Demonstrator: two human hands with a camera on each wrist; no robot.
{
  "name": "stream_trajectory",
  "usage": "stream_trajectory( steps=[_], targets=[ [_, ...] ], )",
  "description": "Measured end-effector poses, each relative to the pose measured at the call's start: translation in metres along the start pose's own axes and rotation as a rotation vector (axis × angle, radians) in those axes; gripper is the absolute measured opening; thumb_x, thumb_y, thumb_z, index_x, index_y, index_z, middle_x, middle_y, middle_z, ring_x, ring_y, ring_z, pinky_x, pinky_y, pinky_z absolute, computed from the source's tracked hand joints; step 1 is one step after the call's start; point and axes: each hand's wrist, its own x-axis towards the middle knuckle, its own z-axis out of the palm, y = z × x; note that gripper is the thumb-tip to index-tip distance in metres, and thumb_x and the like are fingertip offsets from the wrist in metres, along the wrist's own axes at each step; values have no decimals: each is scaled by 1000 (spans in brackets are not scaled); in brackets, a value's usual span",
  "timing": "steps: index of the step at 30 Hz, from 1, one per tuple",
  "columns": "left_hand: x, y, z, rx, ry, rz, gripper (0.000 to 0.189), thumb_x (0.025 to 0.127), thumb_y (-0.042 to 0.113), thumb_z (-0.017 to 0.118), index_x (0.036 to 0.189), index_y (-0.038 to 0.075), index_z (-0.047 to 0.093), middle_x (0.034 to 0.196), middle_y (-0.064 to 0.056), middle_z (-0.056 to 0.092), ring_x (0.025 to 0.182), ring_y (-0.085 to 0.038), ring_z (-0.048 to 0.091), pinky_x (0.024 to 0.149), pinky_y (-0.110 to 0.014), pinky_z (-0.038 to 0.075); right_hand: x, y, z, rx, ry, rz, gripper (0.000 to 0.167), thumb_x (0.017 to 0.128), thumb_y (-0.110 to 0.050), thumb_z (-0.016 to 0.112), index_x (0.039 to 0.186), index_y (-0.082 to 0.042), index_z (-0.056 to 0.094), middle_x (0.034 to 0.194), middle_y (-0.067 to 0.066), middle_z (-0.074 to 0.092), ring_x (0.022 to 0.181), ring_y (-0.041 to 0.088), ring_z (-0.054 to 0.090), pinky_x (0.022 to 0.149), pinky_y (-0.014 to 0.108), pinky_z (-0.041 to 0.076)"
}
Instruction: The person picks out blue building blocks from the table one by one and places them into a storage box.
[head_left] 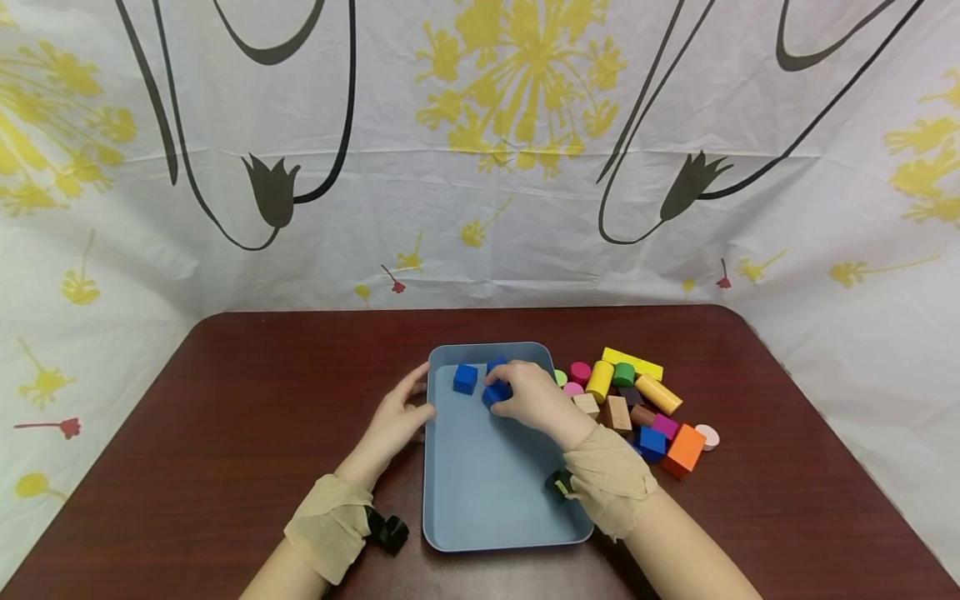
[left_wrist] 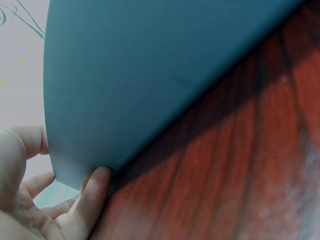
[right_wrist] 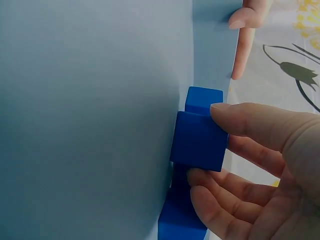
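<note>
The blue-grey tray point(head_left: 495, 492) lies on the table, its long side pointing away from me. At its left wall, my left hand point(head_left: 393, 421) holds the rim; in the left wrist view fingers point(left_wrist: 95, 192) press the outer wall near a corner. My right hand point(head_left: 536, 398) reaches into the far part of the tray and pinches a blue cube point(right_wrist: 200, 140) between thumb and fingers. Another blue cube point(head_left: 465, 379) sits to its left, and a third point(head_left: 495, 364) is partly hidden behind the hand. Both neighbours also show beside the held cube in the right wrist view.
Right of the tray, coloured blocks crowd together: a yellow bar point(head_left: 633, 363), a yellow cylinder point(head_left: 600, 382), an orange block point(head_left: 683, 451), a blue block point(head_left: 651, 444) and several others. A patterned white cloth point(head_left: 480, 267) hangs behind the dark wooden table point(head_left: 300, 400).
</note>
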Motion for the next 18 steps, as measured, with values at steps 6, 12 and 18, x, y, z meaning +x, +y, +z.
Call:
stream_trajectory(
  steps=[6, 12, 18],
  targets=[
    [1, 0, 0, 4, 0, 0, 75, 81, 3, 58, 149, 26, 36, 130, -13, 51, 64, -22, 54, 58, -38, 51, 0, -1, 1, -6, -3, 2, 31, 79, -14, 78, 108, -10, 72, 106, 11, 62, 95, 24, 57, 80, 38, 52],
    [0, 1, 0, 10, -2, 3, 74, 81, 4, 58, 148, 24, 38, 130, -13, 51, 64, -21, 54, 58, -37, 51, 1, -1, 3, -12, -11, 17, 31, 79, -15, 78, 110, -10, 71, 108, 11, 62, 98, 26, 56, 81, 39, 52],
    [0, 2, 0, 15, -2, 13, 73, 80, 5, 59, 148, 22, 38, 129, -13, 52, 64, -20, 55, 58, -37, 51, 0, -2, 2, -8, -9, 18, 31, 79, -14, 78, 110, -10, 71, 107, 11, 62, 97, 26, 56, 81, 40, 52]
  ],
)
